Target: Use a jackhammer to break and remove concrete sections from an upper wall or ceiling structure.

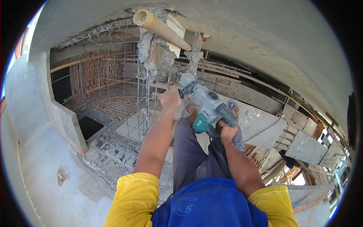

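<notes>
A grey and teal demolition hammer (206,100) slants across the middle, its nose up and to the left. My left hand (170,99) is closed round its black side handle. Lower down, my right hand (228,132) grips the rear handle. The tool's bit end (173,69) points at the broken concrete column (155,55); whether it touches the concrete I cannot make out. A pale plastic pipe (162,29) juts out above the column. Bare steel bars (143,102) stand beside the column.
Planks and boards (261,123) lie underfoot and stretch right, with a cable (266,132) over them. At left, a wall opening (72,87) shows brickwork and a dark gap (90,126). Concrete rubble (113,155) lines the ledge. My foot in a blue sandal (233,106) stands on the boards.
</notes>
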Demonstrator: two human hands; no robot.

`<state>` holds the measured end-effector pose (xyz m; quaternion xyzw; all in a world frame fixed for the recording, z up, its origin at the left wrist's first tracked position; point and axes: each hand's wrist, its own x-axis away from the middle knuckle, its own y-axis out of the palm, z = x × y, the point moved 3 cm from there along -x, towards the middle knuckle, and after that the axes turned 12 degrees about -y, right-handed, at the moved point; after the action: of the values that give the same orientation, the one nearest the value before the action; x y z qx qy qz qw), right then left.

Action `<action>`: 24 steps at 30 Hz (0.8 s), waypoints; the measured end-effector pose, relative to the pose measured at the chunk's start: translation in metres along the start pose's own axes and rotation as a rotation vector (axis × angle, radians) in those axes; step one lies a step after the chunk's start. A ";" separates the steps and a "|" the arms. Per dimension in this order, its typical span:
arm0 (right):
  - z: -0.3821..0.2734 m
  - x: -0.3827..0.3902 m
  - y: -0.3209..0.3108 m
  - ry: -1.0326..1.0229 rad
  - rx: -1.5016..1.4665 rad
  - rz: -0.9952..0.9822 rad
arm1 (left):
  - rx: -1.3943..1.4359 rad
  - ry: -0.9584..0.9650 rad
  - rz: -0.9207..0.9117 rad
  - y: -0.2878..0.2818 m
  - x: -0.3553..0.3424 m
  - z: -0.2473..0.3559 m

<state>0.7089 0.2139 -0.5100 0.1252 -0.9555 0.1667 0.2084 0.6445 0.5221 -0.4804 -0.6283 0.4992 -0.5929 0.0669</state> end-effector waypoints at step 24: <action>-0.008 -0.010 0.012 0.057 0.158 -0.006 | -0.045 -0.059 -0.058 -0.007 -0.008 0.005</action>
<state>0.7164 0.2296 -0.5107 0.1392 -0.9328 0.2445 0.2253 0.6539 0.5287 -0.4823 -0.6611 0.4918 -0.5645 0.0504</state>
